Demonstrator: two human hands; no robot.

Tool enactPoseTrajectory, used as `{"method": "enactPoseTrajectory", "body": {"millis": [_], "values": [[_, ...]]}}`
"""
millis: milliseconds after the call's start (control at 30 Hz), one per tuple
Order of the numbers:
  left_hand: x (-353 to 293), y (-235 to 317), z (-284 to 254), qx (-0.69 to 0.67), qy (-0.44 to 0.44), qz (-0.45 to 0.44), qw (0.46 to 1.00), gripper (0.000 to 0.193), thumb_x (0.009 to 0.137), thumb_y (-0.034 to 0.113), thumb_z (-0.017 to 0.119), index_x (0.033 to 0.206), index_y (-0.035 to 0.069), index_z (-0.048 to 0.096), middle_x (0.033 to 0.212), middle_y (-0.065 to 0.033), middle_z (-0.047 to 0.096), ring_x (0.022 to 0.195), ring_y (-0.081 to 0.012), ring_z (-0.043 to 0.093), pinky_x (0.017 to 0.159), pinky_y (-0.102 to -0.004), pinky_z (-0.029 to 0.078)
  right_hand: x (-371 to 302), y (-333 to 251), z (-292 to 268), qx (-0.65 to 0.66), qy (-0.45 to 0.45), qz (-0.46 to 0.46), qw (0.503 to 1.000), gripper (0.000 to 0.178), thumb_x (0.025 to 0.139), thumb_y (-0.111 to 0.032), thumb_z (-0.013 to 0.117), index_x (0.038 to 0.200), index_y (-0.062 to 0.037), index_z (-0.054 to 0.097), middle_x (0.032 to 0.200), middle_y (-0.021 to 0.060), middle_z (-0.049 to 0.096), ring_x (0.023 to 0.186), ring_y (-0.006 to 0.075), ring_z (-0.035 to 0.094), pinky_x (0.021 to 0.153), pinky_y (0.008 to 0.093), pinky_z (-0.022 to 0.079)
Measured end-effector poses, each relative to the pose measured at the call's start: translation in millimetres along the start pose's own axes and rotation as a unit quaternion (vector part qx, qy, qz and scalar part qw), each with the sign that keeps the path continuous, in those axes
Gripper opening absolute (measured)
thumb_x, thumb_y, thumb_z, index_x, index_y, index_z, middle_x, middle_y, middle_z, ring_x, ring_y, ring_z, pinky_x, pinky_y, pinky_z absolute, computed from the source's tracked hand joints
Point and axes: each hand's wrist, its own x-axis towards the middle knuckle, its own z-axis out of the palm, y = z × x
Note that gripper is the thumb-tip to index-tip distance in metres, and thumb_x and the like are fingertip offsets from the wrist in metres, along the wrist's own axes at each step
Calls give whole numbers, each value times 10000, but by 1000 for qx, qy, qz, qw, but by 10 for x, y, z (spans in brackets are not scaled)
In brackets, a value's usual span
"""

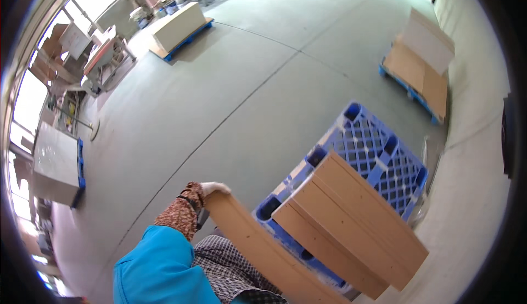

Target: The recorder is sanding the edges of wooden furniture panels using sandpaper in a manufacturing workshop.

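My left hand [215, 187], in a white glove, is closed over the far end of a long brown board [263, 243]. This board slants from my hand toward the lower edge, close along my checked clothing. To its right, several brown boards [351, 216] lie overlapped and uneven on a blue plastic pallet [379, 161]. The far part of the pallet's lattice shows bare, and the boards hide its near part. The near end of the held board runs out of the picture, and my right hand does not show.
A pale wall [483, 128] runs along the right. Flat cardboard sheets [422, 76] rest on another blue pallet beside it. Pale stacks stand on pallets at the far left [178, 26] and left [55, 161]. Work tables [104, 57] line the windows. Grey floor [219, 95] lies between.
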Motion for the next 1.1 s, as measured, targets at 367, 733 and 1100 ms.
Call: {"method": "enactPoseTrajectory", "body": {"millis": [367,733,1100], "values": [[-724,-796,-2534,-114,96,55,987,394,808,324,804,1147,136,737,1175,-108,701,1035,-284,667,906,-468,543,22,-748,2952,-114,-123,-30,985,545,955,-374,693,1352,-19,574,1289,163,639,1146,293,645,992,429,538],[-1049,-938,-3766,-300,173,118,931,336,798,294,803,1091,135,757,1095,-88,728,1020,-261,668,931,-435,533,341,-1264,4831,-189,-204,-26,960,532,950,-362,700,1342,-23,579,1294,172,636,1152,300,643,993,440,540],[-600,686,-4224,-316,227,123,913,365,761,338,824,1080,172,756,1078,-81,708,1021,-271,645,921,-446,528,1375,-2562,6387,-203,-220,-31,954,519,945,-350,707,1332,-27,583,1299,181,632,1158,307,640,994,450,542]]}}
